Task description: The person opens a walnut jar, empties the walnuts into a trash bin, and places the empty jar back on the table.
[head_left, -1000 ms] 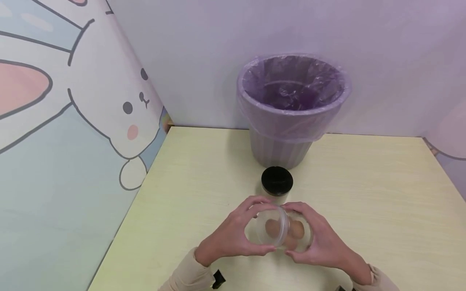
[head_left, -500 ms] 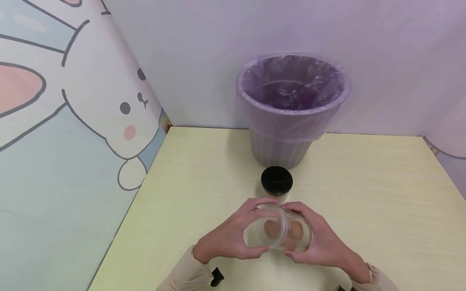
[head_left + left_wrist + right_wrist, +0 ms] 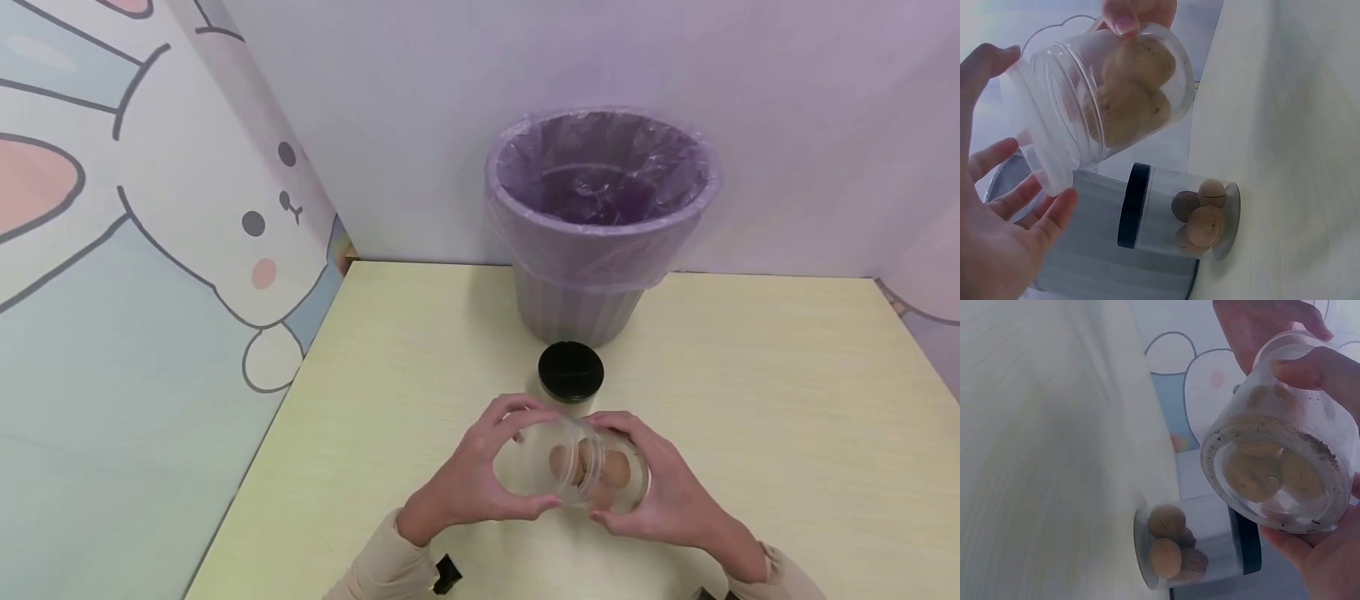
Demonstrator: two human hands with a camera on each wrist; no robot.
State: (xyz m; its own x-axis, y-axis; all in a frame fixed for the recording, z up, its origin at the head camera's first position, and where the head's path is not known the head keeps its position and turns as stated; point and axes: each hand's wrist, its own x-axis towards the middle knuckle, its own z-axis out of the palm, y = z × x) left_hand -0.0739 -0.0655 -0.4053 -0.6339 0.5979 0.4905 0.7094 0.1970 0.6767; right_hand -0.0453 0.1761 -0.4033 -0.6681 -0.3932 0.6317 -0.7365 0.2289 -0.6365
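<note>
In front of me my right hand [image 3: 663, 492] grips a clear plastic jar [image 3: 1272, 434] tilted on its side, its mouth toward the left. Several brown, walnut-like balls [image 3: 1125, 115] lie inside it, and dark specks dot its base. My left hand [image 3: 472, 479] holds a translucent lid [image 3: 1041, 137] by the rim between thumb and fingers. The lid stands askew at the jar's mouth, with a gap showing along the upper edge in the left wrist view. Beyond the hands, a second clear jar [image 3: 1166, 212] with a black lid [image 3: 571, 372] stands upright, also containing several brown balls.
A grey bin [image 3: 577, 312] lined with a purple-tinted plastic bag [image 3: 600, 254] stands at the back of the pale wooden table [image 3: 405, 350], right behind the black-lidded jar. A wall with a rabbit drawing [image 3: 202, 192] rises on the left, and a plain wall backs the table.
My left hand shifts its grip around the lid and moves slightly left. The lid has come away from the jar's mouth, while my right hand and the jar stay nearly in place.
</note>
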